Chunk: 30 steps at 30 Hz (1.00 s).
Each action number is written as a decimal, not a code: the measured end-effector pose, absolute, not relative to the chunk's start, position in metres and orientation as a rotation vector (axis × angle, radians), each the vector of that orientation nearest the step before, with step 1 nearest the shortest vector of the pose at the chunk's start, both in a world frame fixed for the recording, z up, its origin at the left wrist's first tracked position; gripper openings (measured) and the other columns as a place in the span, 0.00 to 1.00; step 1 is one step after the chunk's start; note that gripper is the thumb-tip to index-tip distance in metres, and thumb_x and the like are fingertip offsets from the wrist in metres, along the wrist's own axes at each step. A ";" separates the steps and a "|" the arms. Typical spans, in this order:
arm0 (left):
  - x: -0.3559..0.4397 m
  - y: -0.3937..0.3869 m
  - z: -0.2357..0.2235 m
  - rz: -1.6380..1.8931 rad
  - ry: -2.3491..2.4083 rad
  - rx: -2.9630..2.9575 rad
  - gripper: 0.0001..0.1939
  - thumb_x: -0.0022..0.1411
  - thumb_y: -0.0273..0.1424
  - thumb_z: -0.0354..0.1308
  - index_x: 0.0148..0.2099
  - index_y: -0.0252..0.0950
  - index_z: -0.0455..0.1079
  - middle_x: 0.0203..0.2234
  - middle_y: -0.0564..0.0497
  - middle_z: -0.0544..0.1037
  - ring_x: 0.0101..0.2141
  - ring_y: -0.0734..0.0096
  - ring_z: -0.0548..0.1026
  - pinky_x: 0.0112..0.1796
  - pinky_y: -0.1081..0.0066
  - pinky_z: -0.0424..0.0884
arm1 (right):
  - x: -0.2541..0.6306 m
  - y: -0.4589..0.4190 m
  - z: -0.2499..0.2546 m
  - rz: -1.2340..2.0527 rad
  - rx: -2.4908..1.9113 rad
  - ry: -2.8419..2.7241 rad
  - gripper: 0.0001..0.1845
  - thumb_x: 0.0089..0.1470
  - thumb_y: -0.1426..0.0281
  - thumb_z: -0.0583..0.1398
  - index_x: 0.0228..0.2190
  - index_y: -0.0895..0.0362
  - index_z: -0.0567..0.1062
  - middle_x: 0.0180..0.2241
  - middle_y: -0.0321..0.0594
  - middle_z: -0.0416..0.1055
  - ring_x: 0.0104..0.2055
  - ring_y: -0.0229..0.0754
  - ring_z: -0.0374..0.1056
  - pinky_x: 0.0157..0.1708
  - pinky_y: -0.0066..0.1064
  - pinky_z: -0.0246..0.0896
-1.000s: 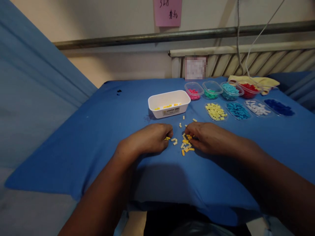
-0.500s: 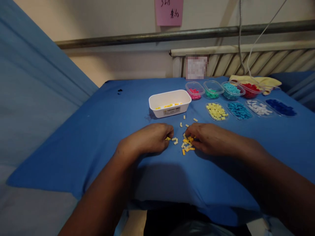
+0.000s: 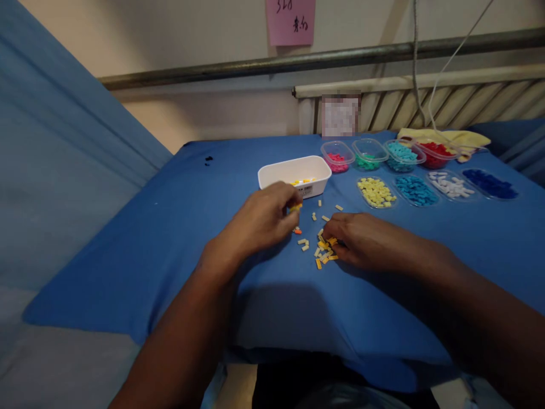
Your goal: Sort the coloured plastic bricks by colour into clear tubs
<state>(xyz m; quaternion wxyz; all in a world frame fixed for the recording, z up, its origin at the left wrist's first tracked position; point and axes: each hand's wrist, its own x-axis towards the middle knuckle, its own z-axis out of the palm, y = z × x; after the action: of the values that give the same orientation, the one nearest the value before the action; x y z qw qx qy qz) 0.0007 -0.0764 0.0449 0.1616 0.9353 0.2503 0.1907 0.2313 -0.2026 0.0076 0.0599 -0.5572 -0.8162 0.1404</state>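
My left hand (image 3: pixel 270 216) is raised off the blue cloth, just in front of the white plastic box (image 3: pixel 272 173). Its thumb and fingers pinch small yellow toy bricks (image 3: pixel 296 208). Yellow bricks also lie inside that box. Over a loose pile of yellow and cream toy bricks (image 3: pixel 326 253), my right hand (image 3: pixel 357 237) rests low with its fingers curled in at the pile's right side. What its fingertips grip, if anything, is hidden. An orange brick (image 3: pixel 298 232) and a few cream bricks (image 3: pixel 304 244) lie below my left hand.
Clear tubs hold pink bricks (image 3: pixel 338 163), green bricks (image 3: pixel 368 163), turquoise bricks (image 3: pixel 402 152) and red bricks (image 3: pixel 436 153). Nearer are trays of pale yellow (image 3: pixel 376 193), blue (image 3: pixel 415 190), white (image 3: pixel 451 185) and dark blue bricks (image 3: pixel 489 184). A yellow cloth (image 3: pixel 468 138) lies behind, below a radiator (image 3: pixel 392 108).
My left hand has lifted from the cloth and moved up toward the white box with yellow bricks in its fingers, uncovering an orange brick. My right hand has stayed at the pile.
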 end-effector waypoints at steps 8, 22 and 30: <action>0.012 -0.041 0.026 0.864 1.120 2.880 0.12 0.74 0.32 0.61 0.57 0.39 0.77 0.47 0.43 0.84 0.46 0.54 0.80 0.49 0.56 0.74 | 0.249 -0.204 0.016 0.375 -1.610 -2.293 0.11 0.59 0.75 0.63 0.43 0.56 0.81 0.39 0.45 0.81 0.37 0.46 0.77 0.38 0.35 0.67; 0.008 -0.084 0.023 0.328 0.069 2.645 0.16 0.77 0.28 0.56 0.61 0.42 0.80 0.51 0.45 0.83 0.51 0.62 0.82 0.53 0.64 0.76 | 0.270 -0.125 0.035 0.538 -1.390 -1.462 0.12 0.53 0.66 0.74 0.40 0.54 0.84 0.37 0.41 0.83 0.37 0.45 0.77 0.41 0.39 0.77; 0.023 -0.101 0.018 0.078 0.073 2.881 0.13 0.76 0.29 0.56 0.52 0.40 0.83 0.44 0.43 0.80 0.44 0.56 0.79 0.48 0.58 0.74 | 0.247 -0.082 0.033 0.220 -1.444 -1.746 0.08 0.59 0.69 0.68 0.41 0.54 0.86 0.40 0.41 0.86 0.39 0.46 0.78 0.43 0.38 0.74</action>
<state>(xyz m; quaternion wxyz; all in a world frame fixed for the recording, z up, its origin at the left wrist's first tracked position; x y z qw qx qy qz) 0.0225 -0.1011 0.0178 0.1290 0.9910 0.0251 0.0270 0.2467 -0.0821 0.0326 0.4193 -0.5758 -0.6964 0.0876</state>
